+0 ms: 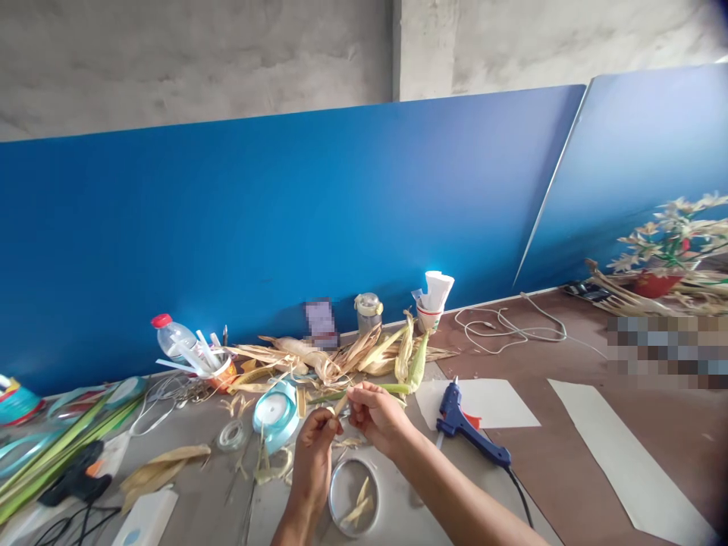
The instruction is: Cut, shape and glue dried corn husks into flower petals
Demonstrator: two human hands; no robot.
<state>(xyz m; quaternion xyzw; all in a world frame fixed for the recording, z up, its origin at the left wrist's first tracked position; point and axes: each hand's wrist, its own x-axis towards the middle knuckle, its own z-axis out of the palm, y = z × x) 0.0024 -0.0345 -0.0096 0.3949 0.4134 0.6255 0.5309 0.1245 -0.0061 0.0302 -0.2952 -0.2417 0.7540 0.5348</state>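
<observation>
Right hand, left hand, husk strip between.

Tan husk strip, blue glue gun — red-orange trigger, pale-aqua ribbon

The head camera looks forward and down over a table; left hand and right hand near; blue partition beyond.
</observation>
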